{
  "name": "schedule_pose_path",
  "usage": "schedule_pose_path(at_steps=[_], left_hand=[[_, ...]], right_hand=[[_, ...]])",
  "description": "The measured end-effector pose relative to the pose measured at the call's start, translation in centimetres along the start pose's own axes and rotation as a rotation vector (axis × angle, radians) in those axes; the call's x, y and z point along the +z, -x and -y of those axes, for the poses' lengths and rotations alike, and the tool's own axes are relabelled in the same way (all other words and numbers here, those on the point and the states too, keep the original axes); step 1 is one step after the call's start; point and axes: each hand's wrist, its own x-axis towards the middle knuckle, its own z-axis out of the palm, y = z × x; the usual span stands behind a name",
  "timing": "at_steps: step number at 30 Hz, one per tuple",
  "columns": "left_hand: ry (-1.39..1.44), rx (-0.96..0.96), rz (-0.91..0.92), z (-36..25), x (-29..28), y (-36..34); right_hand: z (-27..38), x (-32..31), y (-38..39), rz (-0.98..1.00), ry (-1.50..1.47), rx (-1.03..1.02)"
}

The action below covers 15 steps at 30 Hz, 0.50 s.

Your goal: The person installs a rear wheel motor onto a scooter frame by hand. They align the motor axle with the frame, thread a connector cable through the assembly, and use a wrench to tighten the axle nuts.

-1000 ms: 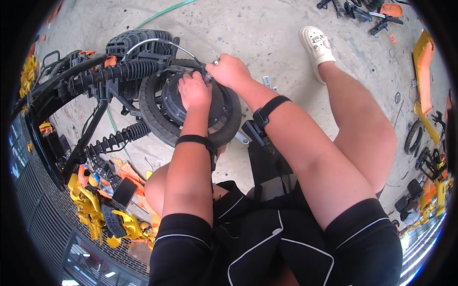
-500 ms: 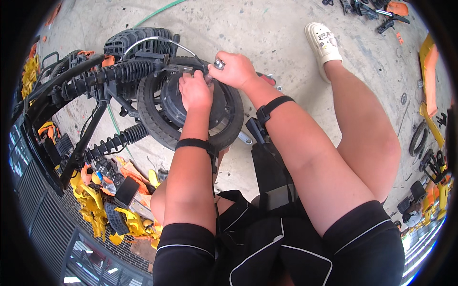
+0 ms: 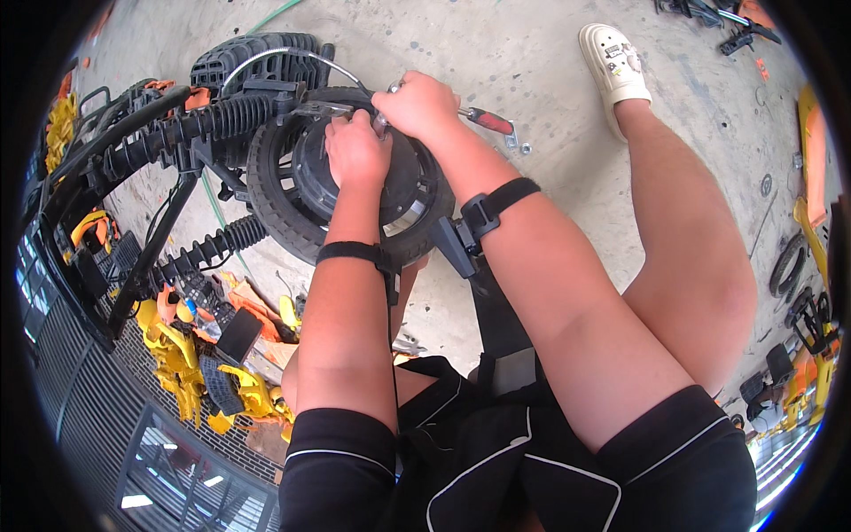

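Note:
My right hand (image 3: 417, 105) is closed round a chrome tool (image 3: 383, 124) at the centre of a wheel hub. Just left of it, my left hand (image 3: 357, 149) rests at the hub with curled fingers; what they grip is hidden. The wheel's black tyre (image 3: 266, 208) surrounds the dark round hub (image 3: 403, 173) and is attached to a black vehicle frame with a coil-spring shock (image 3: 222, 115). A cable with a silvery sleeve (image 3: 292, 51) arches to the hub. A red-and-black handled tool (image 3: 486, 121) shows beyond my right hand, near small metal pieces (image 3: 524, 148).
Yellow body parts (image 3: 177, 372) and orange panels (image 3: 253, 310) lie heaped at lower left. My foot in a white clog (image 3: 612, 66) is at upper right. Black parts (image 3: 745, 35), a yellow panel (image 3: 807, 115) and a loose black ring (image 3: 784, 262) lie along the right side.
My hands and the wheel sit higher in the picture than a second ago, with both hands still at the hub. The red-handled tool now shows more fully beside my right hand.

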Motion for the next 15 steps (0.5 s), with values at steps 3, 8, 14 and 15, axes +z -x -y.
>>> schedule_pose_path(at_steps=[3,8,14,15], left_hand=[[-0.015,0.005,-0.014,0.5,0.3,0.2],[-0.038,0.007,-0.009,0.4,0.6,0.2],[-0.069,-0.028,0.042,-0.2,-0.1,0.0],[-0.07,-0.03,0.037,-0.3,-0.1,0.1]], right_hand=[[-1.8,1.4,-0.6,-0.069,-0.148,-0.2],[-3.0,1.8,-0.8,-0.161,-0.14,-0.407],[2.5,-2.5,0.5,0.209,0.178,0.046],[3.1,-2.5,0.8,0.219,0.183,0.11]])
